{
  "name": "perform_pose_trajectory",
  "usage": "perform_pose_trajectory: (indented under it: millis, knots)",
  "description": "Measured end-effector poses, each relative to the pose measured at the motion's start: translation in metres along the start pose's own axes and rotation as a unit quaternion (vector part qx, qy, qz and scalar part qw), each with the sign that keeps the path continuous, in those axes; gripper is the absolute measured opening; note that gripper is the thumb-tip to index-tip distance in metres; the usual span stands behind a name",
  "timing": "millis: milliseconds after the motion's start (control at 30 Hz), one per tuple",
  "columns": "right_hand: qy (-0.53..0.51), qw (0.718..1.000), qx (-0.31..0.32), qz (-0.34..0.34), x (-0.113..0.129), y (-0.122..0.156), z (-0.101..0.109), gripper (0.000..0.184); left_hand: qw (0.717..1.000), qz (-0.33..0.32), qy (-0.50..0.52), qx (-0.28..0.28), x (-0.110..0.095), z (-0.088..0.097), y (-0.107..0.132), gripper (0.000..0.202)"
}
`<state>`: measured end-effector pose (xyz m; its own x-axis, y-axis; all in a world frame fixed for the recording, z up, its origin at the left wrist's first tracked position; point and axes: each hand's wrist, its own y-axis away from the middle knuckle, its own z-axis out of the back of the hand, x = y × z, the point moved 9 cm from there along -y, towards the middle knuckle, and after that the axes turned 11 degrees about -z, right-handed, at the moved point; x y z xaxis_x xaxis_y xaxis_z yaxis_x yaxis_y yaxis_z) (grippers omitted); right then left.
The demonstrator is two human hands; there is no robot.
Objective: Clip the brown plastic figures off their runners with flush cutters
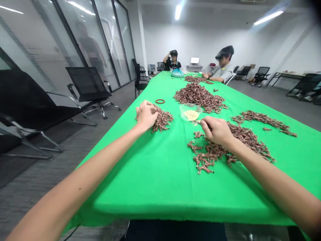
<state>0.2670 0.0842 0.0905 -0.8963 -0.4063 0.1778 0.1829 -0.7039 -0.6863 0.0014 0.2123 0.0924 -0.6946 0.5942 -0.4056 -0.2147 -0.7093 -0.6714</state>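
Note:
My left hand [145, 115] rests with curled fingers on a small heap of brown pieces [162, 119] on the green tablecloth [155, 177]. My right hand [217, 130] is closed in a pinch around a thin tool [198, 122] whose tip points toward a clear plastic bowl [191, 111] holding pale yellowish material. Under and beside my right hand lies a larger scatter of brown pieces [225, 147].
A big mound of brown pieces [199, 96] lies further up the table, another streak [263, 119] at right. A brown ring [159, 101] lies near the left heap. Two seated people [220, 68] work at the far end. Black chairs [87, 88] stand at left.

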Motion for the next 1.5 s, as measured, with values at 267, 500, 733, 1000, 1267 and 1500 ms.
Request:
perform_pose_trajectory:
  millis: [267,500,733,1000,1267,1500]
  knots:
    - [0.000,0.999,0.033,0.006,-0.009,0.015,-0.015,0.019,0.998,-0.061,-0.005,0.015,-0.046,-0.022,0.009,0.015]
    - [-0.041,0.998,0.026,-0.027,0.008,0.023,-0.009,0.013,0.925,-0.176,0.145,0.305,-0.124,-0.089,0.102,0.058]
    - [-0.079,0.994,0.071,-0.039,0.015,0.034,-0.024,0.015,0.895,-0.192,0.183,0.358,-0.122,-0.101,0.102,0.042]
    - [-0.122,0.985,0.121,-0.015,0.024,0.043,-0.025,0.013,0.891,0.052,0.349,0.285,-0.092,-0.084,0.104,0.036]
    - [-0.051,0.996,0.066,0.011,0.040,0.049,-0.021,0.018,0.810,0.223,0.481,0.248,-0.076,-0.087,0.111,0.050]
    - [-0.038,0.996,0.076,0.006,0.043,0.050,-0.027,0.018,0.778,0.255,0.504,0.274,-0.080,-0.087,0.124,0.037]
